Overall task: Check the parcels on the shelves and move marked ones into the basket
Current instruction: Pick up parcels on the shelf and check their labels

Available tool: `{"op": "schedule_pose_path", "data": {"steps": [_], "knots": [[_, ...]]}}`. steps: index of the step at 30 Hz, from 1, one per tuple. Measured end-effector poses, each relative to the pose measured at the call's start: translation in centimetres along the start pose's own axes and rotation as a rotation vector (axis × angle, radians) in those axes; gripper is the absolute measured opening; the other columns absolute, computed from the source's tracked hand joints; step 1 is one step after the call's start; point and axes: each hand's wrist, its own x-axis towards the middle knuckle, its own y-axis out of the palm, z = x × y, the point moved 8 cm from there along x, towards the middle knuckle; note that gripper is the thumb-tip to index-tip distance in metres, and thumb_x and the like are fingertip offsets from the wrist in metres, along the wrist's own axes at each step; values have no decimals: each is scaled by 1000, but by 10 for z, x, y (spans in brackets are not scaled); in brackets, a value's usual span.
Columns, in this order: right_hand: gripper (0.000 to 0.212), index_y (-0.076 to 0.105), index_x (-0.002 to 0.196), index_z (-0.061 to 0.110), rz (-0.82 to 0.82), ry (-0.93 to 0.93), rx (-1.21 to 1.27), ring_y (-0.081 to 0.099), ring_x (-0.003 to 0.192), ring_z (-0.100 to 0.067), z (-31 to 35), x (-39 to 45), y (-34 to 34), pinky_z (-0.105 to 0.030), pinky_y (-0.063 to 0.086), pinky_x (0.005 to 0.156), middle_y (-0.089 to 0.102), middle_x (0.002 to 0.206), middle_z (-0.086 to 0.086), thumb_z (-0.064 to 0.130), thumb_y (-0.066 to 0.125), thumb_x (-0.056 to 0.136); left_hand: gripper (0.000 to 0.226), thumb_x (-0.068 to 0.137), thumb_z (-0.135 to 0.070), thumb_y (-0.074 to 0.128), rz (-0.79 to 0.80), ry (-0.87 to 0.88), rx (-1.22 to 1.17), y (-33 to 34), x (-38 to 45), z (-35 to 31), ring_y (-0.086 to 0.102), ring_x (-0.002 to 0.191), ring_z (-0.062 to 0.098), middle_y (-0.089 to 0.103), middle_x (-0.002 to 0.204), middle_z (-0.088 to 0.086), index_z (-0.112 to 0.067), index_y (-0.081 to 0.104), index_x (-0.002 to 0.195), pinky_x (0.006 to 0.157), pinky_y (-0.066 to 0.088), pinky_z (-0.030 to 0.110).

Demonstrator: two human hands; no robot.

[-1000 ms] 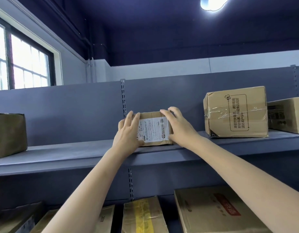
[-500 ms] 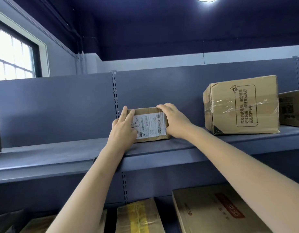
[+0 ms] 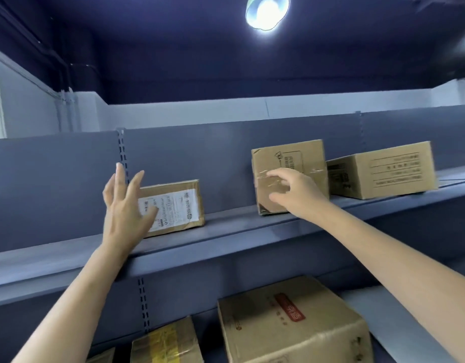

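Left hand [image 3: 126, 205] is up at about 9 o'clock with fingers spread, holding nothing, just in front of the small labelled parcel [image 3: 175, 206] sitting on the top shelf [image 3: 226, 229]. Right hand [image 3: 296, 192] is at 2 o'clock, fingers loosely open and empty, right at the taped box [image 3: 289, 158]; can't tell if it's touching. Another box [image 3: 388, 171] sits at 3 o'clock on that shelf.

Bare shelf [image 3: 226, 229] left open between left hand [image 3: 126, 205] and right hand [image 3: 294, 191], small labelled parcel [image 3: 173, 205] just behind left hand, taped box [image 3: 289, 163] blocking right hand's reach, back panel [image 3: 56, 184] closing everything behind
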Motion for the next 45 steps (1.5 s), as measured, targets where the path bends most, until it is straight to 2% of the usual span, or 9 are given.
{"op": "schedule_pose_path", "data": {"steps": [6, 10, 16, 20, 23, 29, 34, 41, 45], "knots": [[42, 49, 127, 16, -225, 284, 128, 48, 116, -17, -64, -14, -62, -27, 38, 87, 48, 136, -3, 11, 56, 86, 60, 82, -9, 58, 136, 108, -92, 45, 1, -77, 11, 140, 34, 11, 155, 15, -9, 36, 138, 111, 15, 43], [46, 43, 131, 10, -130, 368, 88, 49, 117, -22, -92, -20, -54, -27, 37, 85, 49, 135, -7, 14, 56, 87, 64, 82, -15, 56, 343, 217, -55, 104, -9, -133, 20, 139, 33, 20, 153, 16, -10, 32, 141, 110, 22, 41], [58, 30, 139, 7, -66, 465, 112, 46, 118, -26, -116, -2, -40, -28, 36, 82, 46, 135, -10, 12, 55, 86, 41, 83, -15, 51, 515, -73, -140, 154, -4, -158, 47, 110, 34, 48, 128, 15, -5, 37, 120, 86, 41, 40], [38, 51, 119, 10, -1, 499, 252, 54, 105, -23, -124, 9, -32, -30, 44, 85, 59, 121, -8, 7, 59, 82, 35, 85, -15, 48, 664, -252, -316, 174, -13, -160, 47, 91, 25, 52, 118, 13, -3, 40, 116, 71, 40, 29], [37, 54, 116, 13, -31, 422, 260, 55, 98, -19, -113, 7, -43, -28, 43, 78, 61, 116, -5, 6, 61, 80, 35, 86, -9, 46, 545, -292, -517, 157, -10, -161, 49, 89, 20, 53, 113, 7, -5, 43, 121, 60, 40, 23], [74, 35, 130, 16, -101, 240, 176, 46, 103, -14, -60, 0, -79, -28, 40, 84, 45, 129, -5, 24, 77, 70, 44, 77, -6, 58, 332, -207, -867, 92, 12, -181, 59, 100, 19, 62, 117, 4, -17, 51, 120, 90, 50, 37], [120, -9, 144, 33, -148, 59, -14, 28, 129, -19, -10, -9, -104, -40, 31, 105, 5, 148, -4, 26, 81, 65, 56, 75, -19, 60, 286, 11, -919, 39, 20, -223, 57, 108, 18, 59, 115, -1, -25, 46, 129, 95, 48, 41], [84, 6, 147, 28, -163, 110, -55, 30, 134, -21, -9, -28, -113, -37, 31, 105, 15, 151, -2, 34, 61, 85, 49, 85, -3, 51, 306, 202, -830, 11, 19, -252, 53, 115, 14, 57, 121, -5, -20, 48, 131, 95, 49, 38], [63, 17, 147, 22, -238, 183, -17, 44, 124, -24, -15, -40, -119, -38, 39, 102, 36, 144, -6, 34, 48, 93, 56, 84, -4, 51, 195, 224, -543, 8, 14, -244, 36, 130, 20, 49, 134, 0, -17, 38, 137, 103, 34, 35]]}}
